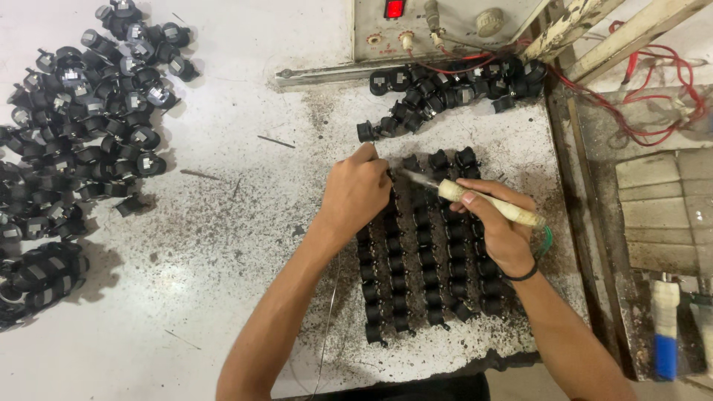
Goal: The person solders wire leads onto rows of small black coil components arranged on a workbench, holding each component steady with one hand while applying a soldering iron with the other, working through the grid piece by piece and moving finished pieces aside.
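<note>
Both forearms reach forward over the desk (223, 223). The left hand (356, 193) curls, fingers pinched at the top of the rows of black coils (423, 252) (laid in columns). The right hand (497, 230) grips a soldering iron (486, 204), tip pointing left toward the left fingertips.

Heap of black parts (82, 111) at 10 o'clock. Grey control box (445, 26) at 12, red wires (653, 96) at 2. Blue-handled tool (666, 330) at 4. White, speckled tabletop (223, 245).
</note>
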